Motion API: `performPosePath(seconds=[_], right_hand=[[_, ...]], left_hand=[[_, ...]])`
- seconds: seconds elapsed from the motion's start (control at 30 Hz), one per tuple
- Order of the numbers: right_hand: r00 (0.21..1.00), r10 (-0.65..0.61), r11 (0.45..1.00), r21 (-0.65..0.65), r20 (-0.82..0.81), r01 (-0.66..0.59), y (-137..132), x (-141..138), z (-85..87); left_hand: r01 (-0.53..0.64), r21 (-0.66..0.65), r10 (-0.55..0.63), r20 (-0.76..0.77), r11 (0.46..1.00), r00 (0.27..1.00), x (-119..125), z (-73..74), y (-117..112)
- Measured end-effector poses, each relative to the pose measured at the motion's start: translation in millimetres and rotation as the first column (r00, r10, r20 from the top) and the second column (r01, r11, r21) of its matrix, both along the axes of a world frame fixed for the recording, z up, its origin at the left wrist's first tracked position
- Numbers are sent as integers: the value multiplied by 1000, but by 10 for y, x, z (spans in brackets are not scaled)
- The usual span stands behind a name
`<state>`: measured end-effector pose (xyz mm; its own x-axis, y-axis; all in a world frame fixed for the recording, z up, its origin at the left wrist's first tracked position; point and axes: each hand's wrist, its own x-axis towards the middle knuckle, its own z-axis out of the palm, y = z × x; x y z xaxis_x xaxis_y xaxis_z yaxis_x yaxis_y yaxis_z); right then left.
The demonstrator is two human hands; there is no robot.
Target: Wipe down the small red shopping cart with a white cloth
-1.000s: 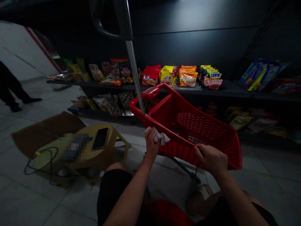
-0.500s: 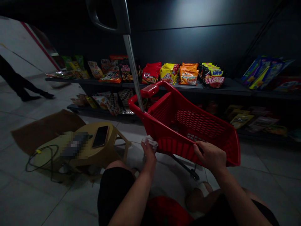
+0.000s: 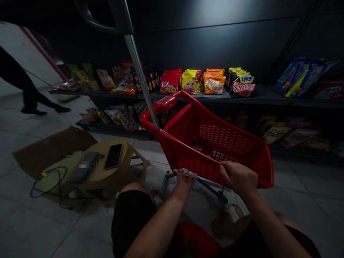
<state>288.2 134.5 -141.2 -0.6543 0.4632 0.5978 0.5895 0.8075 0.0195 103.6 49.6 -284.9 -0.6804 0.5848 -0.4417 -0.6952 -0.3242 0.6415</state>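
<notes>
A red plastic shopping cart (image 3: 182, 152) with perforated walls stands tilted before me, and a metal pole (image 3: 138, 68) with a dark looped grip rises from its handle end. My right hand (image 3: 239, 178) is closed over the cart's near rim, fingers inside the edge. Lower down, my left hand (image 3: 185, 184) is closed on a crumpled white cloth (image 3: 189, 173), close to the bottom of the near side wall and the dark lower frame (image 3: 209, 188). Whether the cloth touches the wall or the frame I cannot tell; part of it is hidden by my hand.
On my left is a yellowish stool (image 3: 125, 157) carrying a phone (image 3: 114, 156), a blurred-out dark item and a black cable (image 3: 60, 182). Cardboard (image 3: 56, 145) lies behind it. Shelves (image 3: 268, 98) of snack packets run along the back. A person's legs (image 3: 29, 91) show far left.
My left hand has moved down and right with the cloth, along the cart's lower side. The cart has shifted slightly left in view. My right hand keeps its hold on the rim.
</notes>
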Motion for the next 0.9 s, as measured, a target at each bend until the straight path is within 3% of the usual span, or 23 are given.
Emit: performPosePath(seconds=[0.07,0.2,0.37,0.53,0.67,0.8,0.9], right_hand=[[1000,6,1000,14,-13,-6,12,2,-4],[1000,21,1000,21,-18,-21,16,4,13],[1000,21,1000,-4,-20,-21,-31,-8,15],[1000,-6,1000,-25,-25,5,-63,-33,0],[999,-1,1000,-2,-41,1,-6,-8,1],[1000,-4,1000,15,-31,4,8,42,20],[1000,-15,1000,1,-21,15,-46,66,36]], left_hand=[[-38,32,34,129,999,991,104,90,39],[-108,43,95,246,993,965,158,351,20],[-237,100,213,203,966,956,150,797,-79],[-231,48,233,-23,972,972,611,1060,13],[-155,41,148,133,987,980,886,1216,84],[-101,87,75,263,991,962,775,1433,-63],[-123,156,102,136,980,986,618,1476,-210]])
